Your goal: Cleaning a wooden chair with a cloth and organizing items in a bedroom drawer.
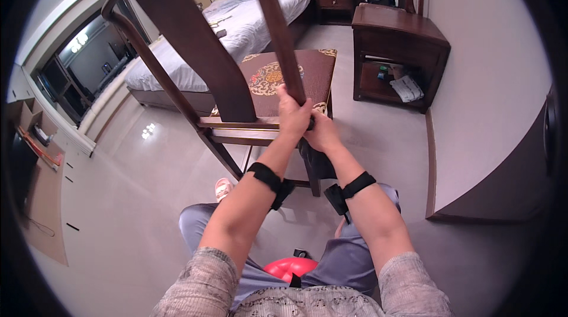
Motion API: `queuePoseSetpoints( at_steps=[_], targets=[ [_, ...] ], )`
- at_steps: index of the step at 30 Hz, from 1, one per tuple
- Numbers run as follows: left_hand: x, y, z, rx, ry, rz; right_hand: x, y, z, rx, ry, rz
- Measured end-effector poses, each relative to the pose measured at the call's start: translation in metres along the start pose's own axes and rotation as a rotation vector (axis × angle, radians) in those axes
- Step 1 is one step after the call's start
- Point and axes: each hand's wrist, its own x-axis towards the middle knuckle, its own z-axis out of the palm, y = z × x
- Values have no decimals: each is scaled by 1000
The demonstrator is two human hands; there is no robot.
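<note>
A dark wooden chair stands before me, its back towards me and its brown patterned seat (pixel 317 68) beyond. My left hand (pixel 295 115) is wrapped around the lower part of the right back post (pixel 282 33). Just below and to the right, my right hand (pixel 323 133) is closed at the foot of the same post. A dark cloth (pixel 317 161) hangs beneath the right hand, which appears to grip it; the fingers are partly hidden. The broad centre splat (pixel 191 42) of the chair rises to the left of my hands.
A bed (pixel 248 28) with pale sheets lies beyond the chair. At the right, a dark wooden cabinet (pixel 399 28) with things on its lower shelf stands near the wall. A red inflated seat (pixel 290 268) shows between my legs. A television cabinet (pixel 49 184) is at far left.
</note>
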Motion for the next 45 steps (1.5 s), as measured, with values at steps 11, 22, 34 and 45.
queuePoseSetpoints(
  at_steps=[11, 22, 34, 45],
  targets=[
    [-46, 4, -179, 130, 314, -144, -58, -82, 114, 251, -247, -298],
    [-21, -18, -345, 470, 456, -45, 1, -83, 43, 361, -43, -340],
    [-35, -11, -377, 397, 385, -125, 105, 44, 16, 318, 28, 292],
    [-21, -15, -367, 325, 497, -221, 72, -9, 4, 287, -474, 431]
  ],
)
